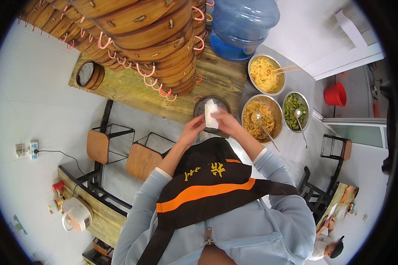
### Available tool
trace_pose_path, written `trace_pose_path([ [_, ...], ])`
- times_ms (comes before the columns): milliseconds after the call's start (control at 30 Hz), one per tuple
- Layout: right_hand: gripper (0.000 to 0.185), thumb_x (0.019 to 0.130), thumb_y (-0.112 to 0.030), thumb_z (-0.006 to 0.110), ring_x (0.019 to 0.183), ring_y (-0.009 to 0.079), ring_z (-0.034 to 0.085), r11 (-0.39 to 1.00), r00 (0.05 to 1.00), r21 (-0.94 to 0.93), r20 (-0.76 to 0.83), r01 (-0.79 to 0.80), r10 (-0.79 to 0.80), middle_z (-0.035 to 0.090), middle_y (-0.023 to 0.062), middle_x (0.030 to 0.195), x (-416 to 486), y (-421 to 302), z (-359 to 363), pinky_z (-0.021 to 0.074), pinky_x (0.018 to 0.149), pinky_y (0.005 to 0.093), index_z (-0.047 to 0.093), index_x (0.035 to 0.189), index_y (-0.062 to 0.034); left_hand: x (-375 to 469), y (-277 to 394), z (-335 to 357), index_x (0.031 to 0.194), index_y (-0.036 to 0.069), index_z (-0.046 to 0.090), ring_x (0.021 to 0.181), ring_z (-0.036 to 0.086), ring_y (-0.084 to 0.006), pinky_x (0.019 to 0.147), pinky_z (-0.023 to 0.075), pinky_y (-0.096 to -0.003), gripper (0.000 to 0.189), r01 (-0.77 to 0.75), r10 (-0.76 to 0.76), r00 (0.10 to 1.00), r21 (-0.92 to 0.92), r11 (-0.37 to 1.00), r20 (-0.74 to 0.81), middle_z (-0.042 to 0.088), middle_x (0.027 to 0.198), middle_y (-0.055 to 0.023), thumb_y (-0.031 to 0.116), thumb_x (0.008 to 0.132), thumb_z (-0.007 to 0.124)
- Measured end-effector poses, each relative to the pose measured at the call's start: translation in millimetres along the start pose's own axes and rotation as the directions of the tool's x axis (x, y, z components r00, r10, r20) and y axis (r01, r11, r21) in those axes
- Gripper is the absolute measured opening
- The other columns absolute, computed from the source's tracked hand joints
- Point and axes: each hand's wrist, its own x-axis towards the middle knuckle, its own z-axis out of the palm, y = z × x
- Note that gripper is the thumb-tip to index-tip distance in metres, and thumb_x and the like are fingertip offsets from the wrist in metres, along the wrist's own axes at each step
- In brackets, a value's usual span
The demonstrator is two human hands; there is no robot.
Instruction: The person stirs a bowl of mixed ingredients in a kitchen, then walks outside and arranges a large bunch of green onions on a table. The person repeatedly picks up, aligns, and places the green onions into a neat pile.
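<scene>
Over a round bamboo steamer basket (199, 106) with a dark perforated liner, I hold a folded white sheet (211, 114), perhaps paper or a wrapper. My right hand (226, 121) grips its right side between thumb and fingers. My left hand (193, 127) is at its left edge, fingers partly curled; whether they press on it I cannot tell. To the right stand metal bowls: one of orange-brown filling (262, 120) with a spoon, one of chopped greens (293, 107) with a spoon, and one of yellow shreds (264, 75) with chopsticks.
Tall stacks of bamboo steamers (172, 43) with pink ring handles crowd the wooden table (222, 74). A blue water jug (243, 26) stands behind the bowls. A small steamer stack (94, 75) is at the table's left end. Stools (98, 145) stand left; another person (321, 246) is at the far lower right.
</scene>
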Motion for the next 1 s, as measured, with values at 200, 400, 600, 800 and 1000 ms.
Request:
trace_pose_path([
  [200,0.023,0.081,-0.001,0.053,0.089,0.0183,0.058,0.983,0.995,0.177,-0.093,0.042,-0.026,0.058,0.0080,0.097,9.4,27.1,19.5,0.0475,0.076,0.0301,0.051,0.104,0.0009,-8.6,19.1,16.5,0.124,0.001,0.042,0.106,0.046,-0.0114,0.087,0.0359,-0.0246,0.043,-0.123,0.117,0.990,-0.066,0.990,-0.081,0.049,0.117,-0.0044,-0.002,0.081,0.049],
  [400,0.018,0.080,0.000,0.053,0.087,0.0157,0.056,0.993,0.988,0.011,-0.103,0.116,-0.114,0.058,0.0072,0.096,8.2,64.5,24.9,0.0461,0.073,0.0255,0.058,0.097,0.0038,-26.4,10.1,5.9,0.113,0.000,0.049,0.090,0.048,-0.0088,0.075,0.0365,-0.0215,0.028,-0.057,0.007,0.992,-0.400,0.915,-0.127,0.053,0.106,-0.0030,0.006,0.085,0.046],
  [600,0.016,0.072,0.003,0.056,0.078,0.0138,0.056,0.591,0.889,-0.709,0.116,0.386,-0.442,0.058,0.0068,0.091,-13.5,77.7,13.6,0.0449,0.065,0.0241,0.064,0.086,0.0012,-54.5,3.2,-11.7,0.105,0.002,0.052,0.081,0.051,-0.0091,0.069,0.0388,-0.0217,0.022,-0.049,-0.055,0.982,-0.519,0.853,-0.183,0.056,0.093,-0.0031,0.006,0.085,0.047],
  [800,0.017,0.083,-0.007,0.049,0.062,0.0172,0.059,0.599,0.607,-0.772,-0.584,-0.212,-0.539,0.060,0.0086,0.074,-64.7,52.8,-69.2,0.0469,0.052,0.0262,0.055,0.097,0.0009,-118.1,-14.2,-97.8,0.090,0.004,0.056,0.058,0.043,-0.0050,0.055,0.0365,-0.0191,0.009,-0.087,-0.087,0.919,-0.413,0.907,-0.384,0.052,0.070,0.0028,0.006,0.081,0.055],
  [1000,0.021,0.084,-0.007,0.046,0.063,0.0165,0.057,0.964,0.773,-0.242,-0.631,-0.111,-0.070,0.060,0.0108,0.082,-36.0,73.2,-118.7,0.0463,0.051,0.0240,0.042,0.104,-0.0034,-200.8,-90.5,-164.3,0.083,0.002,0.056,0.047,0.037,-0.0062,0.042,0.0293,-0.0201,0.009,0.029,-0.297,0.745,-0.415,0.909,-0.598,0.048,0.061,0.0024,0.003,0.080,0.049],
])
